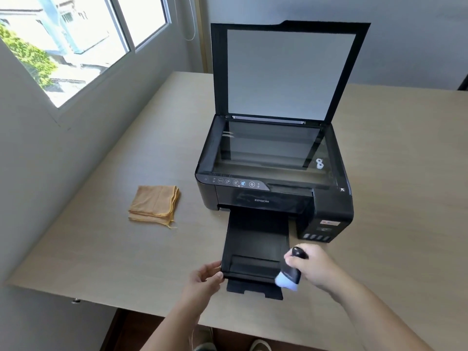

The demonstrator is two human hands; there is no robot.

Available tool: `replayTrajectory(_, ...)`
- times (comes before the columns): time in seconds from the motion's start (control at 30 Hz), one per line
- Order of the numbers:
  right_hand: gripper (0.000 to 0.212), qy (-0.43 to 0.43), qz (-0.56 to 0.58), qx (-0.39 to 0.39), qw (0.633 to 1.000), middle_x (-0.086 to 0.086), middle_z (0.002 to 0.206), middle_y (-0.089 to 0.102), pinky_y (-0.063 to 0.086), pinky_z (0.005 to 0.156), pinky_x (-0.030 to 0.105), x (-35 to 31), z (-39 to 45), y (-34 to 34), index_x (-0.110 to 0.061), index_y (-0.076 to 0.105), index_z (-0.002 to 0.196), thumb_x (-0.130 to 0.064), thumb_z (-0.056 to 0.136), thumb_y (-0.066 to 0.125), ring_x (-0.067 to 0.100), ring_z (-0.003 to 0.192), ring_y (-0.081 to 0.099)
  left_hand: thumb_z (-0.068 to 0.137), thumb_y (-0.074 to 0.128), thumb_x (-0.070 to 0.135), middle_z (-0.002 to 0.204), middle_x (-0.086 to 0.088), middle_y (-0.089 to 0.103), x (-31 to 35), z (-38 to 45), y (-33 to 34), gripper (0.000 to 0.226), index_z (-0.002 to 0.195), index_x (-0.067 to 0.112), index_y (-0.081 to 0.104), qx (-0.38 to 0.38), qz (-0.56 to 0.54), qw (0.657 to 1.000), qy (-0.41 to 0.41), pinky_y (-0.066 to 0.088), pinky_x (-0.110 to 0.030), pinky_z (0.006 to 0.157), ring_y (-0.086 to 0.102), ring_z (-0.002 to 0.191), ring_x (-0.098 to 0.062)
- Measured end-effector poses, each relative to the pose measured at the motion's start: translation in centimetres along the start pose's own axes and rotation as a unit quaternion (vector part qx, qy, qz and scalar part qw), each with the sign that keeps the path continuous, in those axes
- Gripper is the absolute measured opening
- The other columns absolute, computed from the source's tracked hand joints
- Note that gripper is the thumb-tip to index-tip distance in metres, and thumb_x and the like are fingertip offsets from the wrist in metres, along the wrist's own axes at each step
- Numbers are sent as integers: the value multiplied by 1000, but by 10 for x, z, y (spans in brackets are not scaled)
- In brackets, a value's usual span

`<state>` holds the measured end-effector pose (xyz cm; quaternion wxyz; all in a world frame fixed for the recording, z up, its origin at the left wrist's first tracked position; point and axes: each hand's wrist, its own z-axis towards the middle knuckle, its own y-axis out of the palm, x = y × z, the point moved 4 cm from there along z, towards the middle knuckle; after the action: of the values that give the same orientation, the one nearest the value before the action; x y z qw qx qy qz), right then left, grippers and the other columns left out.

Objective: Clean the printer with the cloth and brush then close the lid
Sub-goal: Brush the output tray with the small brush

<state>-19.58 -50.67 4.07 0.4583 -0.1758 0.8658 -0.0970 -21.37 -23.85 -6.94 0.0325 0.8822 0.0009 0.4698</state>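
Observation:
A black printer (326, 206) stands on the table with its scanner lid (288, 72) raised upright and the glass (268, 150) exposed. Its paper output tray (255, 244) is pulled out toward me. My right hand (316, 267) grips a black brush (291, 272) with pale blue bristles pointing down at the tray's front right corner. My left hand (205, 277) pinches the tray's front left corner. A folded orange cloth (154, 203) lies flat on the table left of the printer, apart from both hands.
The light wooden table (126, 254) runs along a wall with a window (63, 46) at the left. Its front edge is near me, with feet visible below it. Bare tabletop extends right of the printer.

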Motion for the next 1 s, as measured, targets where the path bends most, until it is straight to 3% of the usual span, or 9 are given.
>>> replayTrajectory(0.07,10,-44,-42,55,997,-5,71,66,40,62,24,-11,1,-15,-20,68,76,-21,84,62,10,61,52,80,71,21,108,-5,73,3,0,-7,31,111,22,67,12,22,1000,-4,51,-30,84,67,104,-24)
replayTrajectory(0.17,6,-86,-63,61,992,-13,74,68,46,67,27,-39,3,-10,-28,69,78,-26,82,65,10,70,60,87,69,15,107,-5,72,8,5,-21,22,108,22,68,36,33,999,-5,54,-35,89,66,103,-24)
replayTrajectory(0.23,6,-106,-96,52,988,-12,83,68,49,70,25,-57,11,8,-32,67,83,-27,80,68,9,76,62,88,68,15,105,-5,72,14,10,-31,20,107,22,68,52,27,998,-4,53,-37,91,66,100,-24)
replayTrajectory(0.4,25,-133,-48,-21,990,-3,81,62,50,58,27,-101,53,88,-31,56,93,-18,78,73,12,60,55,85,68,18,97,-6,70,45,22,-61,17,101,24,69,88,25,996,24,49,-29,76,63,83,-15)
replayTrajectory(0.5,19,-169,-122,-53,977,-4,94,60,55,74,33,-129,85,141,-32,55,93,-23,82,68,13,76,58,89,62,22,92,2,69,65,33,-89,14,96,33,67,109,144,981,64,48,-26,70,63,86,-14)
replayTrajectory(0.63,16,-127,-208,-106,964,3,116,56,46,72,29,-149,131,197,-34,56,105,-24,92,54,21,98,55,88,58,25,103,20,59,89,55,-130,15,96,38,60,126,295,939,122,47,-29,82,58,96,-7)
replayTrajectory(0.73,24,-92,-252,-92,959,5,118,57,46,77,30,-155,163,218,-30,56,112,-19,92,50,22,98,55,85,60,23,114,13,58,105,80,-156,20,103,30,66,150,406,884,177,41,-29,96,54,108,-15)
replayTrajectory(0.83,28,-74,-266,-63,959,7,119,58,41,79,25,-159,190,230,-23,56,116,-12,92,49,24,103,55,90,55,32,138,9,49,118,107,-175,28,116,30,64,152,499,835,176,28,-26,103,41,129,-19)
replayTrajectory(1.0,28,-50,-250,-21,967,4,123,56,38,80,21,-155,217,236,-24,60,111,-11,87,56,21,108,53,97,26,54,162,13,8,106,137,-184,57,150,35,23,28,612,773,162,5,-38,119,1,150,-18)
